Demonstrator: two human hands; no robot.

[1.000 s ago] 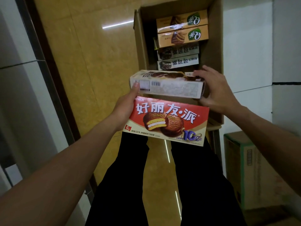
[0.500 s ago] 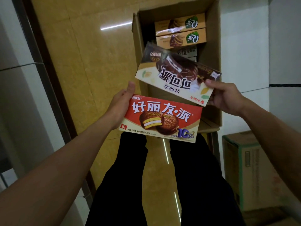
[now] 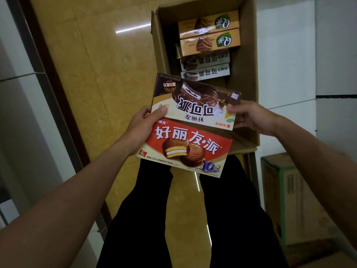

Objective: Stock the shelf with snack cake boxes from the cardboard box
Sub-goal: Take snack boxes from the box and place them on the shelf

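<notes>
Your left hand (image 3: 142,128) grips the left end of a red snack cake box (image 3: 185,149), held face up above your black-trousered legs (image 3: 231,209); its thumb also presses the near left corner of a brown cocoa snack cake box (image 3: 195,102). That brown box lies face up, its print upside down to you, overlapping the far edge of the red box. Your right hand (image 3: 251,118) pinches the brown box's right end, thumb on the face and fingers (image 3: 239,124) curled beneath.

Beyond both boxes stands the open cardboard box (image 3: 245,74) on the yellow tiled floor (image 3: 96,74). Inside it, two tan snack cake boxes (image 3: 209,33) lie farthest from you, with two white-sided cocoa boxes (image 3: 205,67) just nearer, all on edge in a row. A closed carton (image 3: 293,194) stands at lower right.
</notes>
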